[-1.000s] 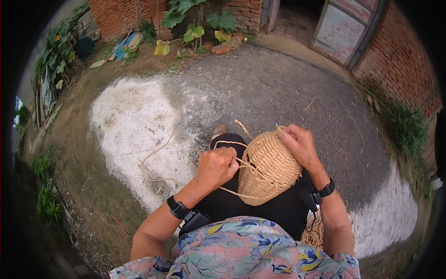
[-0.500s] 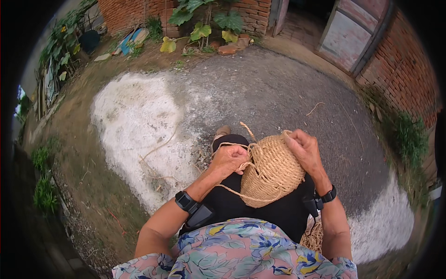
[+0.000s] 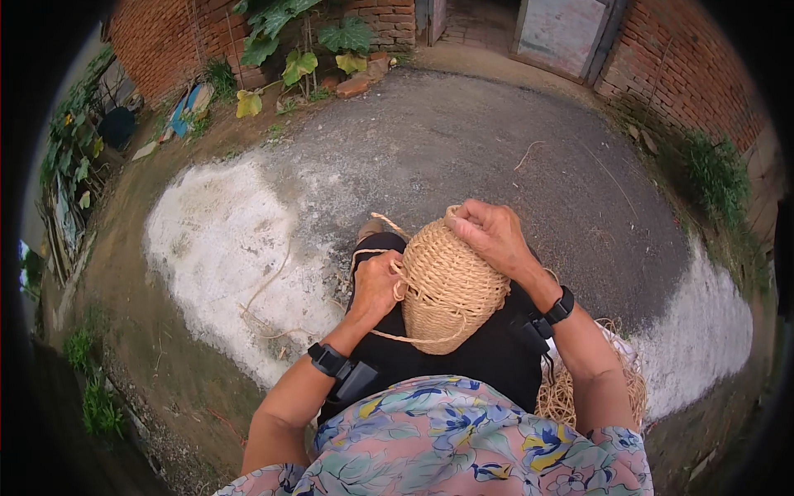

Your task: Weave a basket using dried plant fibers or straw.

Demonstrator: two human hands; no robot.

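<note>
A tan woven straw basket rests on its side across my lap, over black trousers. My left hand is closed at the basket's left side, pinching a twisted straw cord beside the weave. A loop of that cord curves below the hand and across the lower part of the basket. Up at the far edge, my right hand grips the basket's rim, thumb and fingers pressed together. A loose cord end sticks out beyond the left hand.
By my right side lies a heap of straw cord, partly behind my forearm. Loose strands lie on the pale ground at the left. A brick wall, an open doorway and leafy plants stand beyond.
The view has shifted. The basket has turned on my lap, and my right hand has moved along its rim to the far side. My left hand stays at the cord.
</note>
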